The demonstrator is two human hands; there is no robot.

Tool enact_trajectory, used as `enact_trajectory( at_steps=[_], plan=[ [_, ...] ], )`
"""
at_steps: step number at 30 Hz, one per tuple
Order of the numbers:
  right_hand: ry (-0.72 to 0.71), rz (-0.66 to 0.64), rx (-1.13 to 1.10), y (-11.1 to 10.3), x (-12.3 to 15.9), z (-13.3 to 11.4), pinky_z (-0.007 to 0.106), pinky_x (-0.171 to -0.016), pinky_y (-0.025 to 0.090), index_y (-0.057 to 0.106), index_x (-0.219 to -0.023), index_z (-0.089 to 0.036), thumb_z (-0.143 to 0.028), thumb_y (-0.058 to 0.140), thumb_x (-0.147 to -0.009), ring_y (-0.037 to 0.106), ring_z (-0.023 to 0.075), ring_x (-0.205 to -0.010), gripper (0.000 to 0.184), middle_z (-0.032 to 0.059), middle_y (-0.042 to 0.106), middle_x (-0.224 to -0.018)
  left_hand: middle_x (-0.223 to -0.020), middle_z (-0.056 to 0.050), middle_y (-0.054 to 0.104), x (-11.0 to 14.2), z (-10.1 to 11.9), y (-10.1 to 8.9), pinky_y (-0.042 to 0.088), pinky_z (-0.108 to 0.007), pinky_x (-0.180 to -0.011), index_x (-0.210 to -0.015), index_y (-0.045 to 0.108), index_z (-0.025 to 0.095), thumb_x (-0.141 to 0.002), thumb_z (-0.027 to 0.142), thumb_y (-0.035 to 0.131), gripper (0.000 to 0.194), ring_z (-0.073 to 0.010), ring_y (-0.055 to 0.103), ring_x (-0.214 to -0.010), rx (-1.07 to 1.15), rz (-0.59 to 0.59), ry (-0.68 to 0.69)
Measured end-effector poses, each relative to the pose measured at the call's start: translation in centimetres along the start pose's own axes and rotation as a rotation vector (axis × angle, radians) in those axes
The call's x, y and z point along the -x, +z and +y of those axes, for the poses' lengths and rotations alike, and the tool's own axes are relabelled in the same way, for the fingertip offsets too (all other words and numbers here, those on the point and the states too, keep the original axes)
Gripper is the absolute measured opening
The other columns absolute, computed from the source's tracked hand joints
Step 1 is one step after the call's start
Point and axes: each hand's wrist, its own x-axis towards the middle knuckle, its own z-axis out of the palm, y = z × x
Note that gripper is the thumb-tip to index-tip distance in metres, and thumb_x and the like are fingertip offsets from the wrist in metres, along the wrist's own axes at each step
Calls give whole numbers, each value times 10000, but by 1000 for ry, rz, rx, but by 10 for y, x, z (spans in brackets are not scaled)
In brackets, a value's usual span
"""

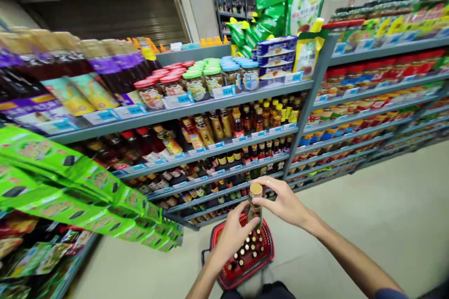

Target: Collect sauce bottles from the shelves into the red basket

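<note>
While held cap-up above the basket (229, 282), gripped at two heights, probably for steadiness: one bottle (255, 211). Left hand (235, 228) low on its body, fingers and thumb closed around it; right hand (282, 200) near the top, thumb against the neck just under the gold cap (256, 189), fingers bent round the far side, perhaps to stop any tipping. Below, inside the basket, more bottles (247, 246), caps up and close together, presumably for mutual support. Beyond, shelves (273, 93) of jars (213, 79), grouped by lid colour, likely for easy sorting.
</note>
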Motion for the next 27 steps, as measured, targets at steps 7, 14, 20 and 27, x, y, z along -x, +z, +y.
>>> enact_trajectory(
  at_steps=[7, 14, 20, 27],
  plan=[
    [153, 27, 5, -16, 51, 30, 301, -928, 529, 661, -1214, -239, -296, 696, -906, 660, 193, -1037, 316, 45, 699, -1157, -1393, -81, 633, 0, -4, 46, 402, -434, -1143, -1361, 608, 228, -807, 323, 728, 574, -294, 570, -1284, 33, -147, -88],
    [213, -17, 73, 12, 52, 37, 348, -969, 535, 692, -1217, -231, -378, 671, -913, 673, 235, -1076, 338, 79, 698, -1232, -1447, -158, 569, 14, -56, 57, 357, -460, -1174, -1456, 512, 143, -781, 396, 698, 744, -334, 512, -1342, -12, -105, -266],
    [181, -74, 133, 63, 39, 17, 425, -1042, 516, 697, -1244, -251, -411, 708, -885, 645, 298, -1194, 394, 90, 694, -1275, -1398, -128, 614, 45, -89, 14, 381, -478, -1153, -1397, 577, 223, -728, 357, 752, 705, -337, 543, -1307, 32, -3, -307],
    [77, -227, 150, 135, 27, -21, 421, -1055, 505, 666, -1274, -229, -381, 660, -937, 635, 279, -1204, 369, 110, 686, -1275, -1205, -49, 724, 94, -90, -34, 473, -401, -1046, -1228, 673, 221, -757, 201, 720, 474, -255, 651, -1111, 318, 110, -133]
  ],
)
